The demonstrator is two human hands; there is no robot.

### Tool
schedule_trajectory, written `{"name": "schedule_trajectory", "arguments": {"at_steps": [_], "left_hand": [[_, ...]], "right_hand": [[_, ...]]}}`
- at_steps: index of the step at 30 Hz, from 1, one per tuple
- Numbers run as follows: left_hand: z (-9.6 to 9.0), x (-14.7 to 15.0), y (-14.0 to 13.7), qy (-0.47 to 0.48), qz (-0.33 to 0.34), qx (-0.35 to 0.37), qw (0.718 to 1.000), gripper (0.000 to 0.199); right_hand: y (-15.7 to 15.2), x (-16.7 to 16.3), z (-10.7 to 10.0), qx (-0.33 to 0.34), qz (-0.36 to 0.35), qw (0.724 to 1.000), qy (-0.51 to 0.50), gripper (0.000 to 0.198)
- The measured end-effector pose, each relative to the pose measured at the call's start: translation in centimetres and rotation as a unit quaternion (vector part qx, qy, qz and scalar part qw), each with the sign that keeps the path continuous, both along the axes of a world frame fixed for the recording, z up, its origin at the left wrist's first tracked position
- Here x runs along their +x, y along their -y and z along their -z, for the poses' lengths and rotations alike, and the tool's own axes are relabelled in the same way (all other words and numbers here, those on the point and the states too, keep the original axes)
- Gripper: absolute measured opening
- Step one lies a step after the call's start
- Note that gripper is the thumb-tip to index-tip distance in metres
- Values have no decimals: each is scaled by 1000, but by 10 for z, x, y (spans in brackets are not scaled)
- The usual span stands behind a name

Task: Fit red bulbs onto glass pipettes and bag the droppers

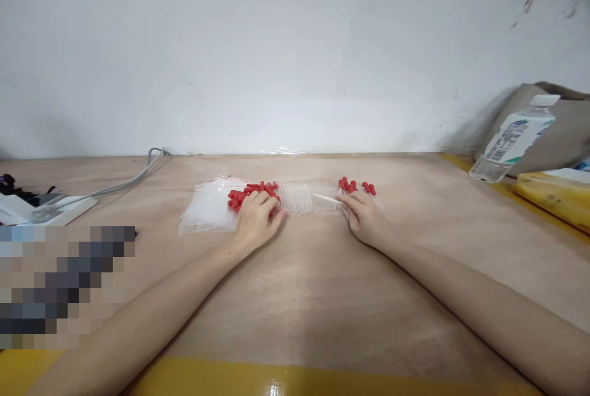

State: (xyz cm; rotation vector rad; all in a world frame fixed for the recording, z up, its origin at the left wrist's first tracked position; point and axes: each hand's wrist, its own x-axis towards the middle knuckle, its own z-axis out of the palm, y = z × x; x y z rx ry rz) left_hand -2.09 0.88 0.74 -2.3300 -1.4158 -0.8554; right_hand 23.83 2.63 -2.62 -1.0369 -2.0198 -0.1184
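Note:
At the right end of a row of clear glass dropper tubes (297,198), my right hand (365,216) pinches one slender glass dropper tube (326,198), its free end pointing left. Around the fingers of that hand lie several droppers with red rubber bulbs (370,188) on their ends. My left hand (258,219) rests with curled fingers on a heap of loose red rubber bulbs (236,198); what its fingertips hold, if anything, is hidden. Under and left of the heap is a stack of clear zip bags (203,206).
A plastic water bottle (515,138) leans against a grey-brown bag (553,134) at the right, beside a yellow packet (555,196). A grey cable (115,189) runs to a white power strip (69,211) at the left. The wall (295,64) bounds the wooden table (295,297).

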Motion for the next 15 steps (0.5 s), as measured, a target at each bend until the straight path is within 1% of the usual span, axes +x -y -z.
{"name": "schedule_trajectory", "arguments": {"at_steps": [2, 3, 5, 6, 8, 9, 12, 15], "left_hand": [[-6, -11, -6, -46, -28, 20, 998, 20], [-10, -17, -9, -70, -23, 14, 997, 23], [-16, -27, -14, -131, 23, -13, 991, 23], [-18, -30, -16, -168, 51, -21, 984, 20], [-21, -36, -20, -237, 87, -14, 967, 14], [-21, -38, -22, -263, 94, -3, 960, 15], [-18, -40, -27, -296, 104, 28, 949, 21], [-15, -40, -29, -291, 115, 27, 949, 22]], "right_hand": [[7, -4, -4, 1, -31, 999, 37, 25], [10, -5, -6, -3, -40, 998, 45, 24], [14, -6, -10, -10, -44, 997, 55, 23], [15, -6, -12, -13, -42, 997, 61, 23], [16, -6, -14, -21, -37, 996, 73, 22], [16, -6, -15, -27, -39, 996, 81, 22], [17, -5, -16, -46, -57, 990, 120, 22], [18, -5, -18, -43, -60, 984, 164, 23]]}}
